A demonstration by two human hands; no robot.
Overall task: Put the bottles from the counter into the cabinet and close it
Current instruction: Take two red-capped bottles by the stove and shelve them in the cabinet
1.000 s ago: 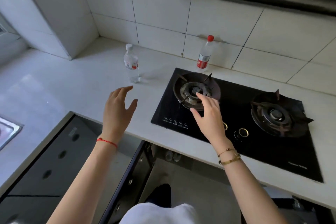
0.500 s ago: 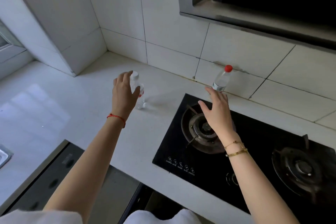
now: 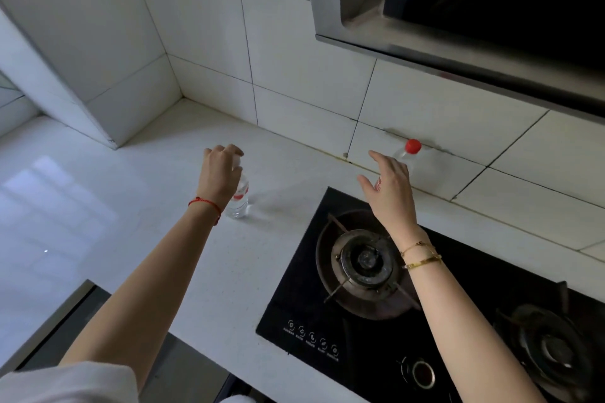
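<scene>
A clear water bottle with a white cap [image 3: 239, 204] stands upright on the white counter [image 3: 131, 222], left of the stove. My left hand [image 3: 217, 173] comes down over its top, fingers curled around the cap and neck. A second clear bottle with a red cap [image 3: 412, 148] stands against the tiled wall behind the stove. My right hand [image 3: 389, 188] is just in front of it with fingers spread, holding nothing and hiding the bottle's lower half. The cabinet's open front [image 3: 62, 321] shows below the counter's near edge.
A black two-burner gas stove [image 3: 314, 327] lies under my right forearm. A range hood [image 3: 458, 29] overhangs at the upper right. Tiled walls meet in a corner [image 3: 181, 96] at the back left.
Both hands have moved forward. My left hand went from beside the white-capped bottle to closing over its top. My right hand has come closer to the red-capped bottle.
</scene>
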